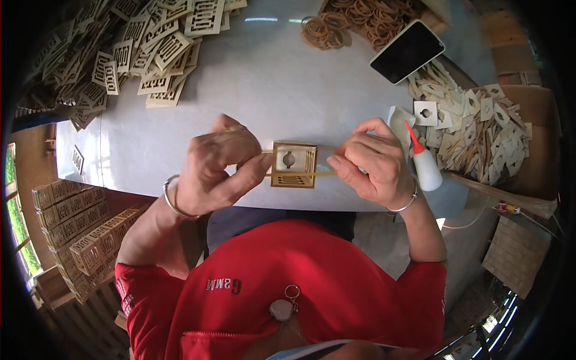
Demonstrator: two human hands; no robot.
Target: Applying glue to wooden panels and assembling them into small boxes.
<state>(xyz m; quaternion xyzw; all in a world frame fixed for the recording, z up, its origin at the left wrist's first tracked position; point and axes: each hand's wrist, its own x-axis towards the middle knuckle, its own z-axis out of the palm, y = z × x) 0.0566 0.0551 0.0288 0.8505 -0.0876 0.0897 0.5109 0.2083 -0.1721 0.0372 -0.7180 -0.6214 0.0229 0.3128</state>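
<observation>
On the table in front of me stands a small open wooden box (294,157), with slotted side walls and a keyhole-shaped hole in its bottom piece. A tan rubber band (324,174) is stretched across the box's near side. My left hand (223,165) pinches the band's left end between thumb and fingers. At the other end, my right hand (375,163) is closed on the band with thumb and forefinger. Just beyond the right hand lies a white glue bottle (427,171) with a red nozzle.
Slotted wooden panels (171,51) are heaped at the far left. Rubber bands (372,21) fill a box at the back, near a phone (408,52). To the right, small wooden plates with holes (480,129) spill from a carton (531,144). Assembled boxes (72,222) are stacked at left.
</observation>
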